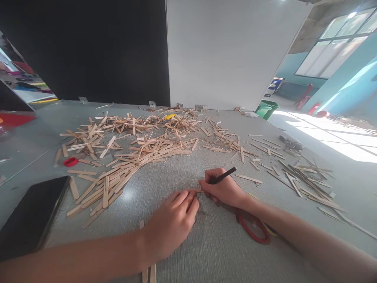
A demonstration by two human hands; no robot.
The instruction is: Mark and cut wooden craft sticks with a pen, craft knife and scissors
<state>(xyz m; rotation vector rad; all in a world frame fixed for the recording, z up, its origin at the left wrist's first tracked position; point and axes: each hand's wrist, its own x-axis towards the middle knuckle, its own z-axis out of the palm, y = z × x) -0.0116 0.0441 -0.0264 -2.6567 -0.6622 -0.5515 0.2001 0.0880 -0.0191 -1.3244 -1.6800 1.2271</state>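
Observation:
My right hand (220,188) is closed around a black pen (226,174) whose upper end points up and right; its tip is hidden by the fingers. My left hand (173,220) is closed, its fingertips pressed on a small wooden craft stick (199,191). Most of that stick is covered, and the fingers of both hands nearly meet over it. Beneath my right forearm lies a red-handled tool (255,232), partly hidden, that looks like scissors. Two more craft sticks (152,274) stick out from under my left wrist.
A large heap of loose craft sticks (159,151) spreads across the grey table (182,175). Split strips (306,179) lie at the right, near a dark metal tool (291,143). A black phone (37,210) and a red ring (70,161) are at left. Upright panels (229,55) border the back.

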